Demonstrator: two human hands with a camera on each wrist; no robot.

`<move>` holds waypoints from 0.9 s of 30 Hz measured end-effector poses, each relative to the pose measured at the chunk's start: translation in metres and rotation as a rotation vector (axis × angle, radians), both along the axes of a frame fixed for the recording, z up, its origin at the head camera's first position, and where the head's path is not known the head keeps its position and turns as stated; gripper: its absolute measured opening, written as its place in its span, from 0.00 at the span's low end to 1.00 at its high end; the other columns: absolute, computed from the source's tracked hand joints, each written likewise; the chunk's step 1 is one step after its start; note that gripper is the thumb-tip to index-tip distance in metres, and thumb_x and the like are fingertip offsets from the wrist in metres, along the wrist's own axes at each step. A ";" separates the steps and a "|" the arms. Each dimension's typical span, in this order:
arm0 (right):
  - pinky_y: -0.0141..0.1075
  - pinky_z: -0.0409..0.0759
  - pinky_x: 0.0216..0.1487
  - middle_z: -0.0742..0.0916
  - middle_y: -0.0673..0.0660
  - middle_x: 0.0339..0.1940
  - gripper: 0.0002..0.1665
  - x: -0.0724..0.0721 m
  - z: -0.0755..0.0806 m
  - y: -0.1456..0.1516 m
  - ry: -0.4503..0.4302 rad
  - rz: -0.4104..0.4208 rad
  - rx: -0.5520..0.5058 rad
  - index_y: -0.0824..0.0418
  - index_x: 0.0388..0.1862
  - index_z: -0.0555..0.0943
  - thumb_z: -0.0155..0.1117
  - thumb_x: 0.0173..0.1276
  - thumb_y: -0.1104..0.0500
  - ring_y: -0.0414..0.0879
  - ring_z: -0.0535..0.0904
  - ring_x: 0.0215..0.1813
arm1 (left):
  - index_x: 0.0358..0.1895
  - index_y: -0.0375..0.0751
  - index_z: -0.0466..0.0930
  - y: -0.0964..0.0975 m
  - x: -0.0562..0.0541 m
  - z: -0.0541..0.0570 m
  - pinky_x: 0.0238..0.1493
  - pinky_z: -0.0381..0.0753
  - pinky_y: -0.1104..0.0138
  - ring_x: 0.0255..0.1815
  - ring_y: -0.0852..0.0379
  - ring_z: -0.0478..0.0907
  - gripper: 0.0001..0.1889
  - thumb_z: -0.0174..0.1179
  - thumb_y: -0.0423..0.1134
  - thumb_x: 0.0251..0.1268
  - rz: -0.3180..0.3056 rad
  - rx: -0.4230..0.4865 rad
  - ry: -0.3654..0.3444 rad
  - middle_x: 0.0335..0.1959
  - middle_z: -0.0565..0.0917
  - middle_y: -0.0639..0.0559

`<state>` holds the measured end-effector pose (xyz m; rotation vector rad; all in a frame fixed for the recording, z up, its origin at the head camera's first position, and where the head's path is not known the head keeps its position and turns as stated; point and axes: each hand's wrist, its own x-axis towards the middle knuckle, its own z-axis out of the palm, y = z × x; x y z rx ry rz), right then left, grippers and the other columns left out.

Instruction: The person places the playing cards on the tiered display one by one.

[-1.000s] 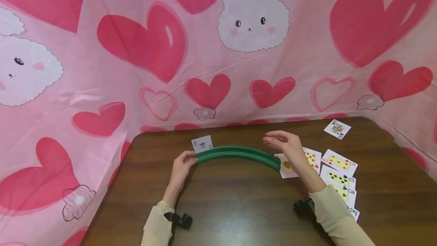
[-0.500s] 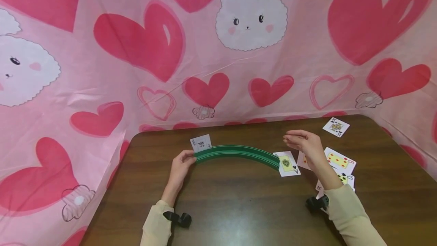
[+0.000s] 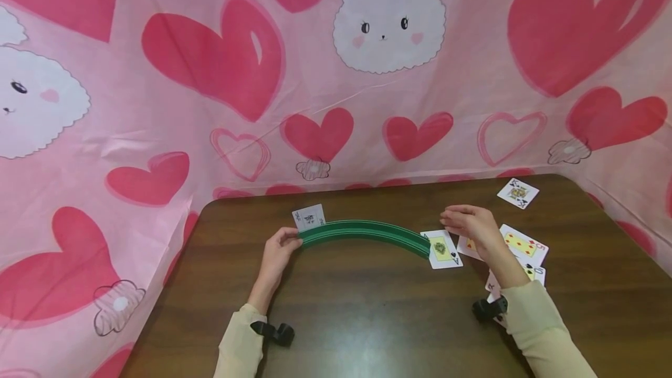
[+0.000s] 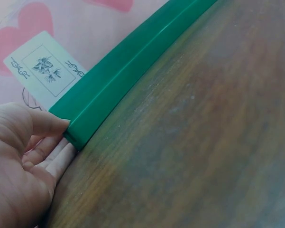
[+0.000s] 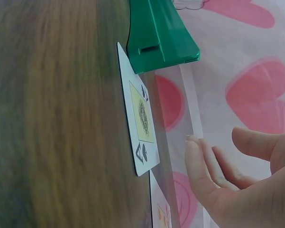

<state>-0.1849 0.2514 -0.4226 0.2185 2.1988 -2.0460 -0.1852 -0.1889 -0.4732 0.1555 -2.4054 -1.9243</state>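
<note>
Here, the left hand (image 3: 278,248) pinches one end of the curved green card holder (image 3: 362,228); the right hand (image 3: 475,226), fingers relaxed, hovers near the ace of spades (image 3: 444,249).

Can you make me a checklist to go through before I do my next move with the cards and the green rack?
1. Left grip pinching the end of the green rack: ok.
2. Right grip free, no card in it: ok.
3. Joker propped up at the rack's left end: ok.
4. Joker's bottom edge inside a groove: cannot tell, it's hidden.
5. Ace of spades face up on the table: ok.
6. All loose cards in plain sight: not ok, your right arm covers some.
</note>
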 end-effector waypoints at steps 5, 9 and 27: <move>0.35 0.83 0.52 0.89 0.56 0.52 0.35 0.002 0.000 0.001 -0.015 0.015 0.017 0.81 0.73 0.62 0.58 0.81 0.57 0.37 0.87 0.46 | 0.54 0.29 0.81 0.000 0.001 -0.001 0.51 0.75 0.69 0.51 0.50 0.80 0.11 0.62 0.29 0.72 -0.001 -0.004 -0.009 0.56 0.83 0.37; 0.37 0.83 0.53 0.89 0.59 0.54 0.35 0.003 0.000 0.002 -0.014 0.032 0.033 0.81 0.73 0.63 0.58 0.81 0.57 0.38 0.87 0.47 | 0.54 0.29 0.82 0.000 0.001 -0.001 0.52 0.75 0.68 0.52 0.49 0.80 0.12 0.62 0.29 0.72 -0.003 -0.004 -0.007 0.56 0.83 0.36; 0.42 0.85 0.51 0.81 0.78 0.61 0.30 0.004 0.000 0.001 0.009 0.054 0.268 0.82 0.67 0.70 0.59 0.80 0.58 0.56 0.87 0.53 | 0.52 0.30 0.82 0.002 0.005 0.002 0.48 0.75 0.69 0.49 0.50 0.78 0.11 0.65 0.32 0.71 0.022 -0.020 0.016 0.53 0.83 0.38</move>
